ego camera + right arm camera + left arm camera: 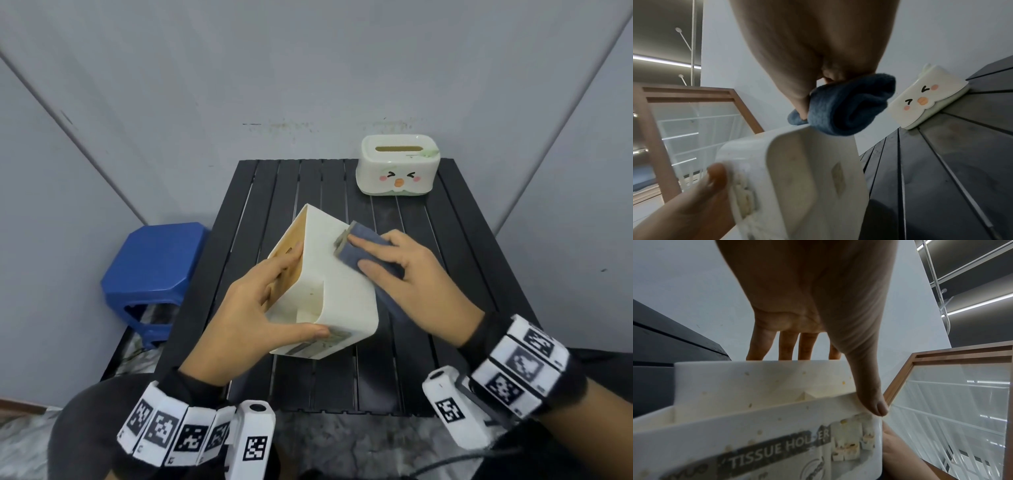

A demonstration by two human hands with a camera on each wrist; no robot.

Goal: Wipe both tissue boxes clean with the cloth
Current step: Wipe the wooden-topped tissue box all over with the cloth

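Observation:
A cream tissue holder [337, 277] is tilted up on a corner above the black slatted table [452, 270]. My left hand [263, 301] grips it, fingers on the wooden lid side and thumb along the near edge, beside a torn "TISSUE HOLDER" label [777, 449]. My right hand [404, 270] holds a folded blue-grey cloth [371, 255] and presses it on the holder's upper right face. In the right wrist view the cloth [849, 105] is rolled under that hand, touching the holder's rim [797, 178]. A second white tissue box [397, 171] with a cartoon face stands upright at the table's back right.
A blue plastic stool [154, 263] stands left of the table. Grey walls close in behind and on both sides. The holder [756, 386] shows yellowish specks on its surface. A marbled floor lies below the table's near edge.

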